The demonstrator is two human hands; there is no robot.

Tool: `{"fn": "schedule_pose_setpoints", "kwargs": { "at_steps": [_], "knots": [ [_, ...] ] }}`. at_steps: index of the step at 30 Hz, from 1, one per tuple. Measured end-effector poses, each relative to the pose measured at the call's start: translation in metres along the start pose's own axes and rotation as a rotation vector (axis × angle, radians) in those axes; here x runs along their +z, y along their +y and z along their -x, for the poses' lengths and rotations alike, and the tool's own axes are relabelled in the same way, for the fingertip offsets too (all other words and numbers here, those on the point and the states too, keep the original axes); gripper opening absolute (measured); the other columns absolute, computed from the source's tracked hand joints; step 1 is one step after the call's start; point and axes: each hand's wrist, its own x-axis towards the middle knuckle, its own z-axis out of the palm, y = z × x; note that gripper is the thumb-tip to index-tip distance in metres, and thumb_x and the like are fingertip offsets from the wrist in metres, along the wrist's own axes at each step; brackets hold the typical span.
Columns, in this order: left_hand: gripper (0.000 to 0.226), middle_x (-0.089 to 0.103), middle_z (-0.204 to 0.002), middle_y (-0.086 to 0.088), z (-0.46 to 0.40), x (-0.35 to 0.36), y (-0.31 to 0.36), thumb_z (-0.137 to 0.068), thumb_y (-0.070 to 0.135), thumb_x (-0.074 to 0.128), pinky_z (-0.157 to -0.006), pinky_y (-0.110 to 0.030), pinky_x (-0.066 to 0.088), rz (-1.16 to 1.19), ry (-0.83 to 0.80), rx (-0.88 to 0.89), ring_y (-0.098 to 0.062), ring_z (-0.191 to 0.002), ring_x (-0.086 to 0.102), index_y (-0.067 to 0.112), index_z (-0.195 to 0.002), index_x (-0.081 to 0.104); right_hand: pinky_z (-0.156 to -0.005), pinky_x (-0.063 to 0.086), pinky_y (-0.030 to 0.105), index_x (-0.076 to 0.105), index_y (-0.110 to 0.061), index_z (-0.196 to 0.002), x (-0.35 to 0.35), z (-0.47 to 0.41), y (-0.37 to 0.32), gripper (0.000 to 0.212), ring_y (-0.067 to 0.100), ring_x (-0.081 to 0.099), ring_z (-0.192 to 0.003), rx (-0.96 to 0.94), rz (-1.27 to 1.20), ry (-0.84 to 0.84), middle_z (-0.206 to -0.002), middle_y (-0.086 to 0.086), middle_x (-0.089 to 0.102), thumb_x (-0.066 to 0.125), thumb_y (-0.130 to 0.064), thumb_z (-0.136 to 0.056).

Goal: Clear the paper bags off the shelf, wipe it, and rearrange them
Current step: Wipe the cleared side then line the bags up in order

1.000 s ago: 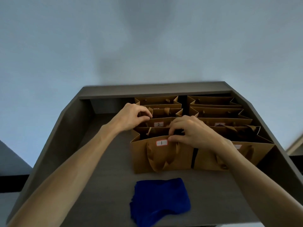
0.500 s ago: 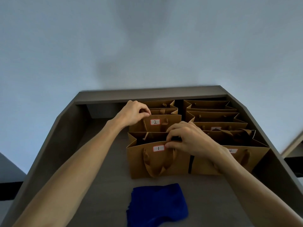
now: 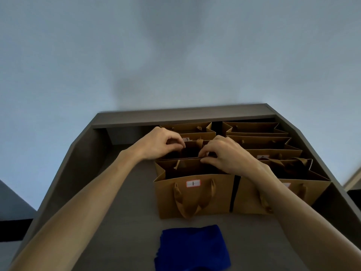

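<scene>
Brown paper bags stand in two rows on the grey shelf (image 3: 125,192). The front left bag (image 3: 195,194) carries a label marked 1. Directly behind it stands the second bag (image 3: 192,151). My left hand (image 3: 160,143) pinches that bag's left rim, and my right hand (image 3: 224,153) pinches its near rim on the right. More bags (image 3: 257,132) fill the right row up to the back wall. A folded blue cloth (image 3: 192,248) lies flat on the shelf in front of bag 1.
The shelf has raised side walls (image 3: 78,153) left and right and a back ledge (image 3: 183,114) against a pale wall. Bare shelf surface lies left of the bags. My right forearm crosses over the front right bag (image 3: 252,194).
My right hand let go of bag 1's rim and moved back onto the second bag. That bag's number 2 label is now hidden. The camera tilted slightly.
</scene>
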Motion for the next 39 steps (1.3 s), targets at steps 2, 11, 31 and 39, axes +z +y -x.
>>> {"fn": "schedule_pose_setpoints", "kwargs": {
  "at_steps": [2, 11, 31, 39],
  "knots": [
    [0.017, 0.067, -0.108, 0.010, -0.014, -0.002, -0.009, -0.093, 0.024, 0.060, -0.088, -0.016, 0.043, -0.006, 0.106, -0.050, 0.000, -0.098, 0.060, 0.025, -0.107, 0.069, -0.095, 0.043, 0.032, 0.068, -0.028, -0.111, 0.001, 0.002, -0.001, 0.020, 0.010, 0.049, -0.112, -0.020, -0.026, 0.004, -0.111, -0.007, 0.066, 0.059, -0.034, -0.094],
    [0.020, 0.067, -0.117, -0.003, -0.063, 0.008, -0.037, -0.091, 0.019, 0.063, -0.084, -0.023, 0.042, -0.153, 0.074, -0.225, -0.015, -0.105, 0.061, 0.019, -0.110, 0.069, -0.096, 0.043, 0.038, 0.070, -0.029, -0.108, 0.002, 0.011, -0.001, 0.018, 0.011, 0.049, -0.112, -0.049, -0.074, -0.004, -0.111, -0.008, 0.065, 0.060, -0.032, -0.094],
    [0.027, 0.064, -0.122, 0.003, -0.036, -0.002, -0.029, -0.091, 0.025, 0.062, -0.096, -0.029, 0.045, -0.102, -0.128, -0.122, -0.010, -0.112, 0.056, 0.021, -0.117, 0.067, -0.088, 0.045, 0.024, 0.069, -0.026, -0.109, 0.002, -0.012, 0.005, 0.018, 0.006, 0.050, -0.101, 0.008, -0.070, -0.021, -0.109, -0.006, 0.063, 0.061, -0.028, -0.094],
    [0.022, 0.067, -0.115, -0.001, -0.030, 0.006, -0.020, -0.092, 0.018, 0.061, -0.089, -0.020, 0.039, -0.145, -0.005, -0.074, -0.011, -0.108, 0.059, 0.015, -0.112, 0.069, -0.087, 0.048, 0.022, 0.069, -0.027, -0.106, -0.001, -0.006, 0.002, 0.016, 0.008, 0.057, -0.102, 0.007, -0.077, -0.044, -0.109, -0.009, 0.063, 0.060, -0.026, -0.094]
  ]
}}
